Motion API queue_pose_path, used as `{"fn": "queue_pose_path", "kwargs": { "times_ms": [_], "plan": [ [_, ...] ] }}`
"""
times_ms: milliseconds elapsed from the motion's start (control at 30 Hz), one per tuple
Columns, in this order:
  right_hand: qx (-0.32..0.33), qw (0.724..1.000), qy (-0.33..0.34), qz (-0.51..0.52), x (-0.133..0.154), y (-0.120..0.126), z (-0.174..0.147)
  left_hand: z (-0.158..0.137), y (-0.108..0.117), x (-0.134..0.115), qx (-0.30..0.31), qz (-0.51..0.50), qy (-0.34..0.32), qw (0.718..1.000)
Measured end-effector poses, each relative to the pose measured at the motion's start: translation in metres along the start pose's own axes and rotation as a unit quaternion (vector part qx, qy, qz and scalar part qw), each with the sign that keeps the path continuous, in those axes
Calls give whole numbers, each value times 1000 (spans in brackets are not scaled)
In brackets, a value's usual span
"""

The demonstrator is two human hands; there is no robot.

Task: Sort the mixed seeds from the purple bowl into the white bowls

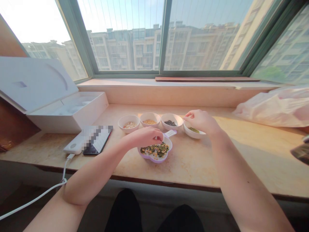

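A purple-rimmed dish (158, 160) with a short handle holds mixed green, black and yellow beans. Over its far left part is my left hand (150, 136), fingers curled together in a pinch; whatever is between them is too small to make out. My right hand (201, 120) is at the rightmost white bowl (196, 135), which has green beans (193, 130) in it. Its thumb and fingers are closed at the bowl's far left rim, their contents hidden. To the left stand a bowl of black beans (170, 123), one of yellow beans (149, 122) and one of pale flat pieces (129, 125).
At the left, an open white box (90, 111) stands behind a phone (102, 143) and a white power bank (73, 145) with a cable (36, 201). A pale plastic bag (277, 108) lies at the right. The stone counter (188, 167) ends in front of my knees.
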State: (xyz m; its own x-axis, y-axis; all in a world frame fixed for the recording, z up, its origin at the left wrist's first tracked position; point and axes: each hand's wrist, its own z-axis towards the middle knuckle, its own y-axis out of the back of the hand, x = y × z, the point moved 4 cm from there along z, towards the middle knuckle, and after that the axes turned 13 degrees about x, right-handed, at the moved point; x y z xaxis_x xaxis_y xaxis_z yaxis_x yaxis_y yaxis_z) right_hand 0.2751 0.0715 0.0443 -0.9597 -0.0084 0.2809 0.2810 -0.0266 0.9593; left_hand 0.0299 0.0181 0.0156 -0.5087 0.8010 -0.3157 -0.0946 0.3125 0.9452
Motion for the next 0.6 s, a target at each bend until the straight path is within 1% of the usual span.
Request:
{"fn": "queue_pose_path", "kwargs": {
  "times_ms": [67, 100, 133, 167, 200, 267, 333, 367, 400, 467, 600],
  "plan": [
    [-22, 999, 26, 32, 5, 2, -1, -1, 3, 2, -50, 7, 7, 999],
    [-20, 997, 50, 62, 9, 1, -3, -1, 5, 3, -80, 10, 14, 997],
    [-5, 992, 82, 100, 15, 0, -5, -1, 7, 5, -112, 12, 22, 993],
    [25, 982, 118, 142, 21, -3, -7, -1, 9, 6, -144, 13, 30, 989],
    [69, 968, 156, 182, 29, -7, -10, -2, 11, 7, -175, 12, 35, 984],
    [173, 926, 225, 248, 45, -19, -18, -3, 14, 10, -234, 4, 44, 971],
    [257, 882, 264, 294, 59, -32, -26, -4, 16, 12, -278, -5, 49, 959],
    [280, 865, 273, 315, 64, -38, -28, -5, 16, 13, -290, -8, 48, 956],
    [288, 855, 275, 333, 68, -43, -29, -5, 16, 13, -297, -10, 44, 954],
    [279, 844, 272, 369, 73, -53, -28, -4, 15, 14, -302, -8, 37, 953],
    [254, 839, 269, 398, 76, -62, -24, -3, 14, 18, -311, 5, 51, 949]
  ]
}}
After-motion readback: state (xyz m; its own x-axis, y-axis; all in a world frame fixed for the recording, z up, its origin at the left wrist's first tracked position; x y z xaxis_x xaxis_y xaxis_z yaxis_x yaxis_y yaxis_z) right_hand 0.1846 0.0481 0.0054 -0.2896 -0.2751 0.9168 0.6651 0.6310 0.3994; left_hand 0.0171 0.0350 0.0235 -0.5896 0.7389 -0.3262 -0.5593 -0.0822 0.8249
